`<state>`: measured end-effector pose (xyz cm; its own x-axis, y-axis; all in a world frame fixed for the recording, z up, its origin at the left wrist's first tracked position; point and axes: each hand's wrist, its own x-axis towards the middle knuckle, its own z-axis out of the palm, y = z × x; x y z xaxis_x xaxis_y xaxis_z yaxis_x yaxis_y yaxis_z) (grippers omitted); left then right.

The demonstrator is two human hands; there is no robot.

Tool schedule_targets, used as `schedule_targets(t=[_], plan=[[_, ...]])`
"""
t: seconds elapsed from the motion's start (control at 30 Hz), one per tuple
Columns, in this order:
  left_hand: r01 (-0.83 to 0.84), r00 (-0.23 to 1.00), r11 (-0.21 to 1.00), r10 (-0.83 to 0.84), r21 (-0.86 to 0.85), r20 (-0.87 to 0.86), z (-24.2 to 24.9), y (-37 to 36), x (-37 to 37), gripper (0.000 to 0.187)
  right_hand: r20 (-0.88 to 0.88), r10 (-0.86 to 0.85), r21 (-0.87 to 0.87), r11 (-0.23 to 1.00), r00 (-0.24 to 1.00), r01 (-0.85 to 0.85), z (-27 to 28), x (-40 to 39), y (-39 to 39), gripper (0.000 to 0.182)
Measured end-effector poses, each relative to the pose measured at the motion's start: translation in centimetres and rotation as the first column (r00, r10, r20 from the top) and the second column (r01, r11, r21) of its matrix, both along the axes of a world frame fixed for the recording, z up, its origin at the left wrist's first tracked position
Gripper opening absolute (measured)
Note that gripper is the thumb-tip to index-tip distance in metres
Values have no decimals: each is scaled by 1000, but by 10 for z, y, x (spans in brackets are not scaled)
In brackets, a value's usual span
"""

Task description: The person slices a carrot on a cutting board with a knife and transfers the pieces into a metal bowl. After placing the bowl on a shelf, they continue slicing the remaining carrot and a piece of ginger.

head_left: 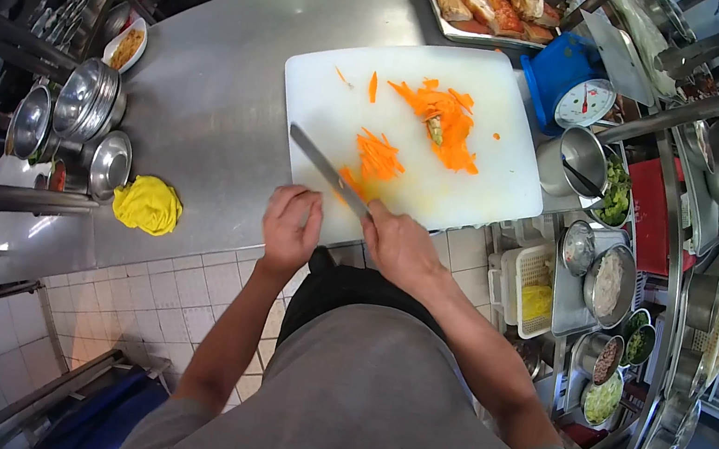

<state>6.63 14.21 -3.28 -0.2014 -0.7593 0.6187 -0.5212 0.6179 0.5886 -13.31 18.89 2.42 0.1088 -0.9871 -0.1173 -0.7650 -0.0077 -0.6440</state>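
Observation:
My right hand (407, 249) is closed around the handle of a kitchen knife (328, 168). Its blade points up and left across the near left part of a white cutting board (500, 106). Orange carrot strips (378, 156) lie in a small pile beside the blade, with more orange bits (351, 184) partly behind it. My left hand (292, 225) is at the board's near left corner, left of the knife, fingers curled together and nothing visible in them. Farther up the board is a heap of thin carrot slices (447, 124) with a pale stub (435, 129) on it.
A yellow cloth (147, 204) and stacked metal bowls (87, 102) are on the steel counter (212, 88) to the left. A tray of roasted meat (497, 7) stands at the back. Right of the board are a blue scale (560, 73), a metal pot (574, 160) and a white basket (525, 293).

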Motion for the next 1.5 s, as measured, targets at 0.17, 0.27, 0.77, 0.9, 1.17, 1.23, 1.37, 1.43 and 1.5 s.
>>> schedule_targets(t=[0.17,0.27,0.77,0.9,1.17,1.23,1.37,1.43,1.5], plan=[[-95,991,985,108,147,-84,65,-42,-21,6,38,97,85,991,995,-100,-18,-8,19,20],[-17,998,944,-2,330,55,65,-119,-64,18,57,128,85,988,990,-133,-22,-16,18,21],[-57,979,815,158,577,-126,73,-154,-79,14,127,199,71,975,972,-209,-22,-51,-6,22],[13,904,811,241,585,-354,64,-56,-37,17,119,130,45,990,984,-136,-23,-66,-17,20],[-155,968,843,234,515,-93,-6,-5,-48,20,-101,60,45,997,993,-56,-17,-43,-14,22],[-152,984,867,180,475,-13,-10,1,-41,19,-122,72,66,996,990,-65,-17,-40,-13,24],[-129,971,930,49,345,232,-24,4,-31,14,-175,69,73,996,982,-57,-9,-32,-12,21],[-89,962,949,4,303,271,-12,5,-27,13,-190,81,42,996,978,-75,-14,-30,-10,20],[-40,963,962,-35,269,269,-3,4,-23,14,-199,79,48,996,977,-70,-13,-30,-12,18]])
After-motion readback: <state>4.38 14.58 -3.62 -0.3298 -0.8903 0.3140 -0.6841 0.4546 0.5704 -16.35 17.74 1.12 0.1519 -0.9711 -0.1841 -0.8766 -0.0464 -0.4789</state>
